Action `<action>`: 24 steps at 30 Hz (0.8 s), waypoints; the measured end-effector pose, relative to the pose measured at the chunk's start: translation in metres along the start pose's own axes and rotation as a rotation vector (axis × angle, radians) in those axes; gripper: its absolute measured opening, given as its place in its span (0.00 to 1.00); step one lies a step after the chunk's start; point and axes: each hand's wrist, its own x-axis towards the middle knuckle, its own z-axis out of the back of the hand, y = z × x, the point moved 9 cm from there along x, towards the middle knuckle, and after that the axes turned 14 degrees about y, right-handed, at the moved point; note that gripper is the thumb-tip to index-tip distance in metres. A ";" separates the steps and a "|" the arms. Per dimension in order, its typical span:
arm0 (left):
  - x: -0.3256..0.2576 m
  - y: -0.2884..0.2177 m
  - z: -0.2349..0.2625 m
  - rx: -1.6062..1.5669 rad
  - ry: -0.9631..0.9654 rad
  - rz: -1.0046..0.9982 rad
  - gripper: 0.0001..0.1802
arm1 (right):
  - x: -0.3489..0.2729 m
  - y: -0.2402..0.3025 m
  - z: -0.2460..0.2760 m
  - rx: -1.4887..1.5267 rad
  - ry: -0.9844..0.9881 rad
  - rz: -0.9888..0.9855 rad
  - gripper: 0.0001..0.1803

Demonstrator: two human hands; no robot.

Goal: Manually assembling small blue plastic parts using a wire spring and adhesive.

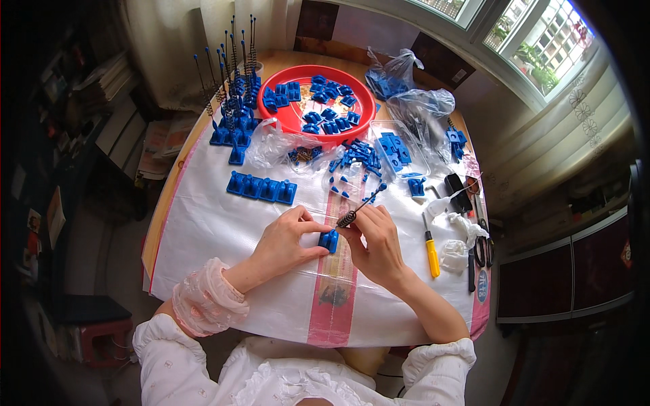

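Note:
My left hand (283,243) pinches a small blue plastic base (329,241) between thumb and fingers, against the white sheet near the middle of the table. In my right hand (376,249), the fingertips are closed on a black coil spring (347,218) with a thin rod and a blue knob at its upper end. The spring tilts up to the right, its lower end right by the top of the base. Whether the two touch, I cannot tell. Just beyond my left hand lies a row of several blue bases (261,188) placed side by side.
Many spring-and-rod pieces (233,122) stand upright at the back left. Behind the loose blue pegs (357,157) is a red round tray (265,116) of blue parts. A clear box (421,166), a yellow-handled screwdriver (432,257), scissors (481,250) and crumpled tissue (453,256) lie right.

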 end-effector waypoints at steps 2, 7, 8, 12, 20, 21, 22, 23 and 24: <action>0.001 0.000 -0.001 0.003 0.003 0.000 0.23 | 0.000 0.000 0.000 0.004 0.000 0.000 0.09; 0.000 0.001 0.000 0.001 0.003 0.005 0.23 | 0.000 0.001 0.000 0.020 0.016 0.001 0.08; 0.000 0.001 0.000 -0.003 0.003 0.004 0.23 | 0.000 0.001 0.000 0.017 0.016 0.001 0.08; 0.000 0.001 0.000 0.008 0.001 0.005 0.23 | 0.000 0.001 -0.002 0.009 0.008 0.007 0.09; 0.000 0.002 -0.001 0.004 0.003 0.007 0.23 | -0.001 -0.001 -0.005 0.020 0.013 0.008 0.10; 0.000 0.002 -0.001 0.002 0.003 0.006 0.23 | -0.001 -0.002 -0.005 0.023 0.016 0.006 0.10; 0.000 0.002 -0.001 0.002 0.005 0.006 0.23 | 0.000 -0.002 -0.005 0.025 0.018 0.004 0.10; 0.001 0.002 -0.002 0.001 0.007 0.006 0.23 | -0.001 -0.002 -0.006 0.020 0.021 0.005 0.10; 0.000 0.002 -0.002 0.001 0.008 0.008 0.23 | -0.001 -0.002 -0.007 0.018 0.024 0.007 0.10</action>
